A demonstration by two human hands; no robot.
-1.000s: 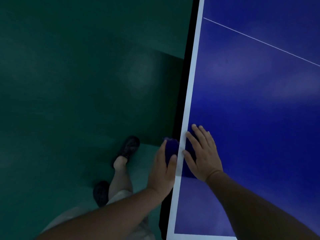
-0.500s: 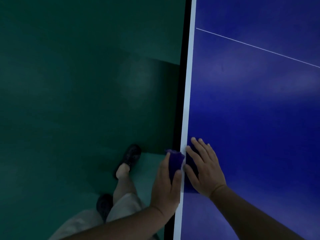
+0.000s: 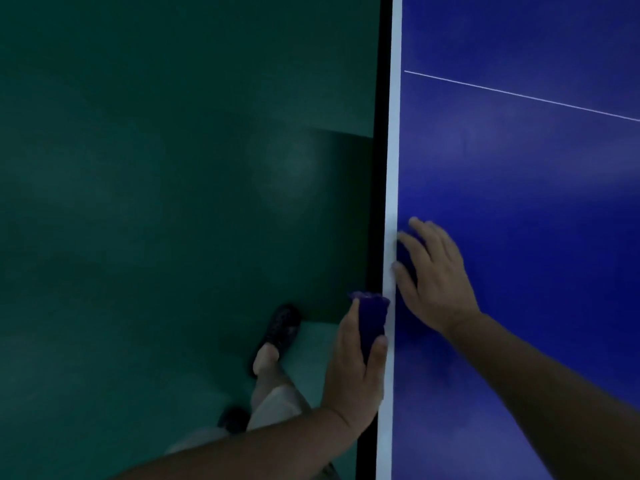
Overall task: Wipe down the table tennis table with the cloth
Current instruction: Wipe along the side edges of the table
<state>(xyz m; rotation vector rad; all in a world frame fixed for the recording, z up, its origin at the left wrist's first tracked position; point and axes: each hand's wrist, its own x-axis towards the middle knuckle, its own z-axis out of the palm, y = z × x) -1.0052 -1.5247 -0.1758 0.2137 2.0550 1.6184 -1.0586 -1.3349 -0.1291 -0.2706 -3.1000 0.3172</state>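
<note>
Left grip: the left hand (image 3: 356, 372) grasps a bunched purple cloth (image 3: 371, 317), with the thumb on the side nearest the white edge stripe (image 3: 393, 168) and the fingers wrapped round the other side. The ruffled top of the cloth sticks out above the fingertips.
Cloth: it sits right against the white edge stripe on the outer side, level with the table's dark side edge. Its inner edge just laps onto the stripe, and none of it lies on the blue top.
Right grip: the right hand (image 3: 436, 282) is released, fingers straight and spread, lying flat on the table tennis table (image 3: 519, 202) just inside the stripe. The thumb tip touches the stripe.
Under the right palm: there is a darker patch between thumb and fingers. From here I cannot tell if it is shadow or fabric.
Arms: both forearms are bare, 1 on each side of the stripe, reaching in from the near end.
Table top: deep blue with soft glare. A thin white line (image 3: 519, 95) runs away from the stripe at a slant, well beyond the right hand.
Floor: the dull green floor (image 3: 138, 202) lies outside the stripe, with a darker shadow band next to the table.
Feet: 2 dark shoes outside the stripe, 1 ahead (image 3: 280, 323) and 1 behind (image 3: 235, 417), with a pale trouser leg (image 3: 277, 400) between them.
</note>
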